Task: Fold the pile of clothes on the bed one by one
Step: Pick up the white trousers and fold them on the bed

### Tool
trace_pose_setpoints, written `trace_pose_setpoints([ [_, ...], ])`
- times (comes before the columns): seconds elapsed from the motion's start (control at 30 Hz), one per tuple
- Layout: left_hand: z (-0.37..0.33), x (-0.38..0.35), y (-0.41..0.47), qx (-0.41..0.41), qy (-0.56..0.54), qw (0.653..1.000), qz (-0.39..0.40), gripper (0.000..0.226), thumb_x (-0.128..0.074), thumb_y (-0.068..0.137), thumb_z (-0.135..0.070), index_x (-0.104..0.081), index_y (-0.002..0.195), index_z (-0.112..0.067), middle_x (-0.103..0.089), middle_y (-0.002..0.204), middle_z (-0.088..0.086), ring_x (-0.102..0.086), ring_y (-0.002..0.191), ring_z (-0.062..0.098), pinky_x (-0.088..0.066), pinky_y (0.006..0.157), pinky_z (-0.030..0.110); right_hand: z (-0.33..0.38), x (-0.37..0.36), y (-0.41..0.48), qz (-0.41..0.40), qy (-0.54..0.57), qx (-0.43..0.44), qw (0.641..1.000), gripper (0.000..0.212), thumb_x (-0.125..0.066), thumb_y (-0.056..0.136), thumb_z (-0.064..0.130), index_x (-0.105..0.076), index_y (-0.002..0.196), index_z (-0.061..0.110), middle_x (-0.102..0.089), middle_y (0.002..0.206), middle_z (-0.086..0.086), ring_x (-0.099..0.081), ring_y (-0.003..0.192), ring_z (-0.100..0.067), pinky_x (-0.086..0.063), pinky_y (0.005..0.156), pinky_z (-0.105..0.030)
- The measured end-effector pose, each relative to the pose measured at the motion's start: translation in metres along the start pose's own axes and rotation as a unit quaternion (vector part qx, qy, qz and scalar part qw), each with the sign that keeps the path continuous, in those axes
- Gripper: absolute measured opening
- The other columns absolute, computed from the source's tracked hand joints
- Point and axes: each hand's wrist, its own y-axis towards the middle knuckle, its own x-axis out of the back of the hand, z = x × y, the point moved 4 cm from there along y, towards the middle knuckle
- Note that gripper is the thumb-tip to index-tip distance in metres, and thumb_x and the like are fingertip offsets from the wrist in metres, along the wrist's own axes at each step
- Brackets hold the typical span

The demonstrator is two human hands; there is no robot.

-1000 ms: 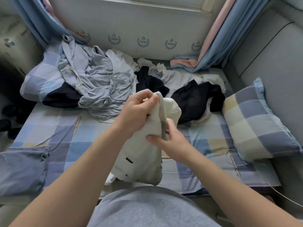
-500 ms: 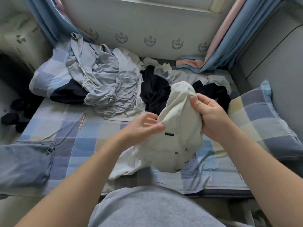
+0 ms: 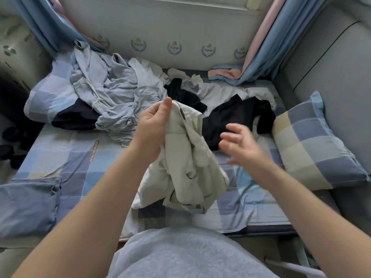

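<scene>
Our left hand (image 3: 154,127) has its fingers curled round the top of the cream garment (image 3: 186,169), which hangs lengthwise toward us, just on our side of the pile (image 3: 120,93). Our right hand (image 3: 239,143), fingers spread and empty, hovers just beside its free edge. The garment's black label (image 3: 182,112) and the printed strip (image 3: 93,151) on the bed (image 3: 60,149) are too blurred to read.

Place: bedroom in a home.
Bed (image 3: 66,157): covered in a blue, lilac and cream check, filling the space wall to wall.
Pillow (image 3: 313,149): same check, lying at the right edge against a grey padded panel (image 3: 331,67).
Curtains (image 3: 265,51): blue with pink, hanging at both far corners, the right hem resting on the bed.
Far wall (image 3: 160,27): pale, with a row of small crest motifs.
Pile of clothes (image 3: 112,91): loose grey, white and dark garments heaped on the bed.
</scene>
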Motion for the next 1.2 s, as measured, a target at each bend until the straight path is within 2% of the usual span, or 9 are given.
trace_pose_setpoints([
  [0.07, 0.001, -0.011, -0.004, 0.041, -0.041, 0.998, 0.025, 0.032, -0.052, 0.103, -0.037, -0.061, 0.084, -0.014, -0.065, 0.080, 0.010, -0.062, 0.073, 0.023, -0.056, 0.073, 0.039, -0.012, -0.034, -0.013, 0.101, -0.035, -0.032, 0.994, 0.096, -0.078, 0.070, 0.060, -0.027, 0.148, 0.038, -0.052, 0.138, 0.017, -0.057, 0.121, 0.000, -0.050, 0.092, -0.022],
  [0.13, 0.001, -0.022, -0.011, 0.080, -0.074, 0.993, 0.041, 0.032, -0.051, 0.103, -0.039, -0.064, 0.092, -0.011, -0.068, 0.087, 0.013, -0.066, 0.080, 0.026, -0.058, 0.081, 0.044, -0.020, -0.058, -0.014, 0.138, 0.000, -0.048, 0.989, 0.063, -0.078, 0.085, 0.039, -0.041, 0.136, 0.038, -0.064, 0.120, 0.021, -0.064, 0.102, 0.008, -0.052, 0.077, -0.014],
  [0.27, -0.008, -0.008, 0.000, 0.099, -0.080, 0.992, -0.012, 0.051, -0.052, 0.101, -0.044, -0.060, 0.121, 0.002, -0.068, 0.106, 0.022, -0.067, 0.096, 0.033, -0.059, 0.088, 0.047, -0.018, -0.066, 0.000, 0.073, 0.061, -0.028, 0.995, 0.018, -0.069, 0.094, 0.017, -0.067, 0.112, 0.021, -0.077, 0.098, 0.008, -0.072, 0.092, -0.010, -0.056, 0.073, -0.027],
  [0.43, 0.000, 0.060, 0.032, 0.058, 0.052, 0.989, -0.127, 0.013, -0.059, 0.102, -0.027, -0.062, 0.107, -0.016, -0.065, 0.107, 0.015, -0.059, 0.085, 0.026, -0.051, 0.076, 0.040, 0.012, -0.026, 0.019, -0.007, 0.039, 0.028, 0.999, 0.014, -0.067, 0.096, 0.014, -0.060, 0.083, 0.017, -0.061, 0.069, 0.003, -0.054, 0.061, -0.010, -0.047, 0.059, -0.026],
  [0.7, 0.063, -0.016, -0.023, 0.064, 0.243, 0.938, 0.237, 0.068, -0.086, 0.069, -0.055, -0.060, 0.125, -0.027, -0.066, 0.127, -0.007, -0.063, 0.119, 0.009, -0.053, 0.101, 0.037, 0.052, -0.011, 0.030, 0.032, 0.269, -0.056, 0.961, 0.047, -0.063, 0.093, 0.001, -0.048, 0.137, -0.004, -0.066, 0.121, -0.022, -0.071, 0.100, -0.031, -0.060, 0.085, -0.043],
  [0.83, 0.072, -0.032, -0.015, -0.014, 0.174, 0.977, 0.124, 0.056, -0.067, 0.082, -0.048, -0.060, 0.096, 0.005, -0.060, 0.084, 0.024, -0.052, 0.081, 0.021, -0.046, 0.075, 0.052, 0.078, -0.011, 0.020, 0.110, 0.308, -0.015, 0.945, 0.051, -0.060, 0.091, 0.005, -0.044, 0.139, 0.004, -0.063, 0.119, -0.021, -0.068, 0.099, -0.031, -0.059, 0.089, -0.042],
  [0.97, 0.054, -0.019, -0.006, 0.033, 0.054, 0.997, 0.052, 0.030, -0.060, 0.093, -0.035, -0.052, 0.083, -0.008, -0.046, 0.085, 0.012, -0.041, 0.082, 0.026, -0.039, 0.074, 0.042, 0.084, 0.008, 0.013, 0.102, 0.292, 0.023, 0.951, 0.047, -0.060, 0.093, 0.009, -0.045, 0.137, 0.015, -0.067, 0.126, -0.015, -0.067, 0.113, -0.033, -0.056, 0.092, -0.046],
  [1.1, 0.044, 0.002, 0.005, 0.106, -0.057, 0.992, -0.029, 0.023, -0.041, 0.109, -0.016, -0.058, 0.094, -0.009, -0.066, 0.084, 0.009, -0.062, 0.075, 0.022, -0.055, 0.063, 0.029, 0.056, 0.025, 0.016, -0.019, 0.092, 0.077, 0.993, 0.049, -0.071, 0.089, 0.024, -0.052, 0.134, 0.026, -0.065, 0.132, 0.002, -0.060, 0.125, -0.018, -0.050, 0.103, -0.043],
  [1.2, 0.038, 0.005, 0.008, 0.119, -0.098, 0.988, -0.024, 0.016, -0.045, 0.106, -0.008, -0.060, 0.103, -0.004, -0.071, 0.084, 0.009, -0.068, 0.072, 0.020, -0.058, 0.061, 0.029, 0.011, 0.009, 0.023, -0.012, -0.059, 0.025, 0.998, 0.094, -0.083, 0.075, 0.049, -0.030, 0.152, 0.036, -0.035, 0.158, 0.004, -0.031, 0.146, -0.013, -0.032, 0.115, -0.036],
])
